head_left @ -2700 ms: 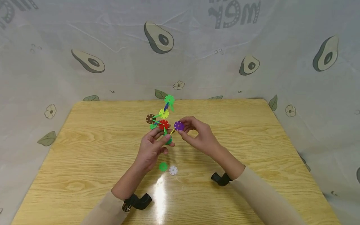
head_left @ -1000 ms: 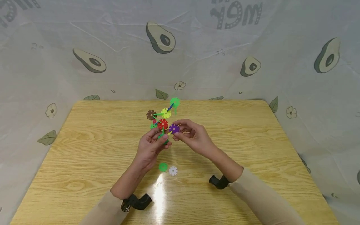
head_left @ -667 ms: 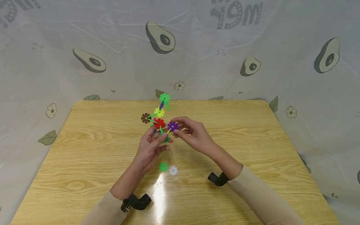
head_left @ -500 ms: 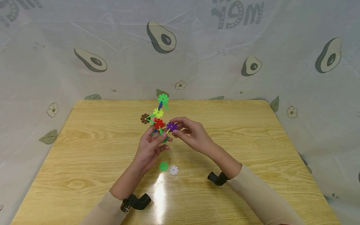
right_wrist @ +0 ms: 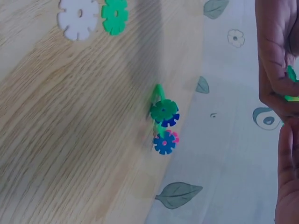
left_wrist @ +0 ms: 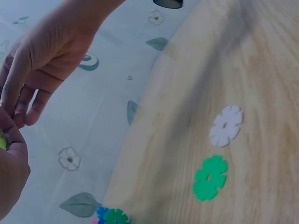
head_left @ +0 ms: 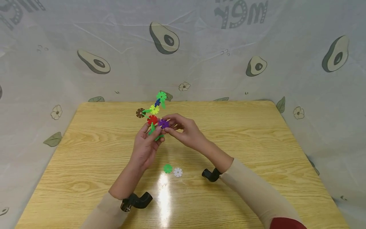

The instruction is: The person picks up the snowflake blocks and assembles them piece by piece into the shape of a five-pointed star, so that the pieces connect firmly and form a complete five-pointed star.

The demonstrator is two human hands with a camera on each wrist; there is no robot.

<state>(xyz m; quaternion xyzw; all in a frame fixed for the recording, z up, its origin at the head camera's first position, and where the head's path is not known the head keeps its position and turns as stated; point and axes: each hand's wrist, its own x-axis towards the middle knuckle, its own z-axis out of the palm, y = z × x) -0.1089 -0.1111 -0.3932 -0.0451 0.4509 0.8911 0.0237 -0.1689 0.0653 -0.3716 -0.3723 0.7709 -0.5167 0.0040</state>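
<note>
Above the table my left hand (head_left: pixel 145 146) holds a chain of slotted plastic discs between thumb and fingers. A red disc (head_left: pixel 152 120), a brown disc (head_left: pixel 140 113), a yellow disc (head_left: pixel 154 109) and a light green disc (head_left: pixel 161 96) belong to it. My right hand (head_left: pixel 186 131) pinches a purple disc (head_left: pixel 164 124) at the left thumb tip, against the chain; fingers hide the exact joint. Green and blue discs (right_wrist: pixel 164 143) show lower down in the right wrist view. Held parts are mostly cut off in the left wrist view.
A loose green disc (head_left: pixel 167 168) and a white disc (head_left: pixel 178 172) lie side by side on the wooden table (head_left: pixel 257 143), nearer than the hands. Behind the table hangs a pale curtain (head_left: pixel 206 70) printed with avocados. Black curved mounts (head_left: pixel 140 201) sit at both wrists.
Both hands have shifted left and slightly away with the chain and the purple disc. The purple disc now sits closer to the red one. The two loose discs have stayed put.
</note>
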